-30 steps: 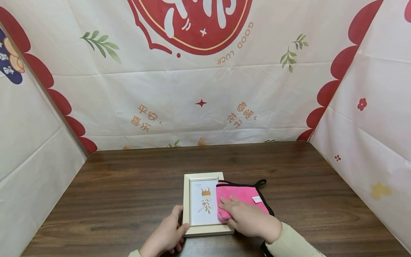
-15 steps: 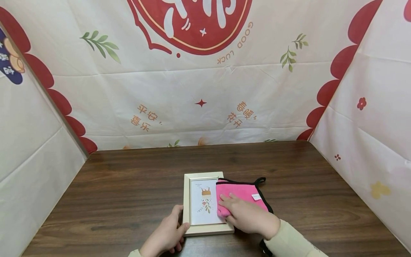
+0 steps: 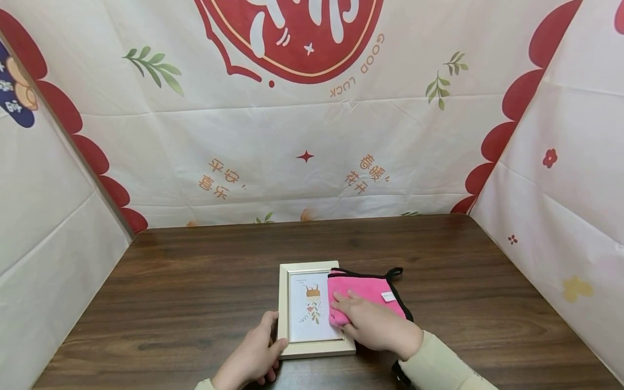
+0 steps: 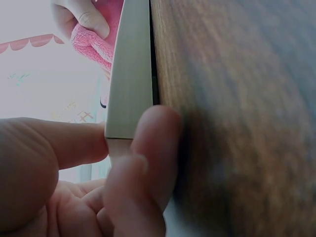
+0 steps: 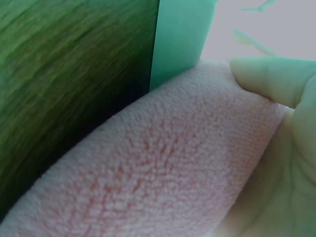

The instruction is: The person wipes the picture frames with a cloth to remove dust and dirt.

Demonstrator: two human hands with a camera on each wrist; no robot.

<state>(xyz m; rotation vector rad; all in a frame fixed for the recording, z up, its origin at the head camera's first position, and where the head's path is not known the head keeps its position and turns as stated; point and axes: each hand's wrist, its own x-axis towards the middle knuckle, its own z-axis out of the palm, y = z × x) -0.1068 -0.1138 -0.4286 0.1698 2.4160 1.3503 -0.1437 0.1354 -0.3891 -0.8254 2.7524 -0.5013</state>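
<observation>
A cream picture frame [image 3: 317, 349] lies face up on the dark wooden table, its print showing a brown basket shape and leafy sprigs. My left hand [image 3: 253, 349] pinches its lower left corner; in the left wrist view the thumb [image 4: 81, 143] is on the front and a finger [image 4: 160, 143] is at the underside. A folded pink cloth [image 3: 368, 290] with black edging, a loop and a white label covers the right part of the frame. My right hand [image 3: 372, 325] holds the cloth against it, fingers spread on top; in the right wrist view the thumb [image 5: 269, 79] presses the plush fabric.
The wooden table [image 3: 195, 276] reaches back to a white printed cloth backdrop [image 3: 273, 135]. Similar cloth walls stand on the left [image 3: 49, 206] and right [image 3: 560, 216]. A black strap [image 3: 401, 374] shows by the right sleeve.
My right hand and the pink cloth have slid slightly away from me along the frame's right side. The left hand and the frame have stayed in place.
</observation>
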